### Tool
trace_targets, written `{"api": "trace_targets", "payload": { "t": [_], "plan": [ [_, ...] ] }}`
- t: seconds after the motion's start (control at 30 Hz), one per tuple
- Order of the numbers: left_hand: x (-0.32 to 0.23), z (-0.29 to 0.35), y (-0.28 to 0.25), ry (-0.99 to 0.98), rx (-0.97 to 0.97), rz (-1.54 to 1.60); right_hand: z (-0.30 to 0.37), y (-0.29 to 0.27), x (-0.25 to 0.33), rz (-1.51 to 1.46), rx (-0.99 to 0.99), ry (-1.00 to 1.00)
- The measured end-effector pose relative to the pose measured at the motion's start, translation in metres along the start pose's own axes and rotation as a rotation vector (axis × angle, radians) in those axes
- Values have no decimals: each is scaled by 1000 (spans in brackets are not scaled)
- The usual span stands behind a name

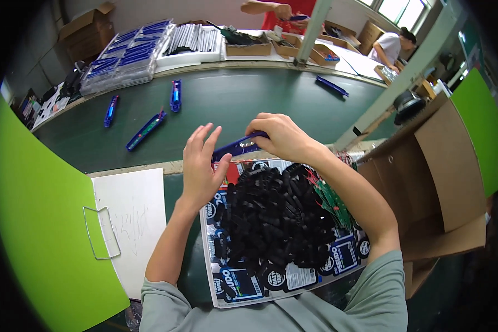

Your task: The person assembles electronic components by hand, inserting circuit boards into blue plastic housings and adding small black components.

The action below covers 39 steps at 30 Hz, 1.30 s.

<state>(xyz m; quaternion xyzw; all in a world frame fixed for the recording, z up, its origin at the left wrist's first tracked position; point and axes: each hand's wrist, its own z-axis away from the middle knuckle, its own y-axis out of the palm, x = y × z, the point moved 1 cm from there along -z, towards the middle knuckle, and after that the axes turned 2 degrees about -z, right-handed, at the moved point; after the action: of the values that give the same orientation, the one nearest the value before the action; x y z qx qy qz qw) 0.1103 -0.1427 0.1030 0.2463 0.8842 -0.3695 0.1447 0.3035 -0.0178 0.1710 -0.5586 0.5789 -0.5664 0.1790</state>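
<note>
My right hand point(282, 138) grips the far right end of a long, narrow blue plastic casing point(239, 148), held tilted above the back edge of a printed tray point(208, 265). At the casing's lower left end is my left hand point(201, 169), its fingers stretched out and the thumb apart; whether it touches the casing is hard to tell. Below both hands, a heap of small black plastic parts point(276, 216) fills the tray. Green circuit boards with red wires point(331, 199) lie at the heap's right side, partly behind my right forearm.
On the green bench lie blue casings with boards point(146, 130) and another blue casing point(332, 86). Farther back stand stacked trays of blue parts point(130, 50) and white strips point(192, 40). A cardboard box point(420, 182) stands right, a white sheet point(130, 221) left. Two people work across the bench.
</note>
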Motion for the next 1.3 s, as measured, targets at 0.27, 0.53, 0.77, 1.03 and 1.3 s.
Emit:
{"api": "trace_targets", "payload": {
  "t": [0.27,0.53,0.77,1.03,1.3],
  "plan": [
    [-37,0,13,-341,498,830,63,-28,29,-743,-203,353],
    [-40,6,28,-615,437,1103,129,30,-27,27,-4,269],
    [-42,13,29,-631,469,1118,122,27,-28,-184,172,323],
    [-49,16,34,-659,403,1116,125,-4,18,-173,-252,417],
    [-56,23,41,-539,377,1051,93,-8,64,-108,-432,260]
  ]
}}
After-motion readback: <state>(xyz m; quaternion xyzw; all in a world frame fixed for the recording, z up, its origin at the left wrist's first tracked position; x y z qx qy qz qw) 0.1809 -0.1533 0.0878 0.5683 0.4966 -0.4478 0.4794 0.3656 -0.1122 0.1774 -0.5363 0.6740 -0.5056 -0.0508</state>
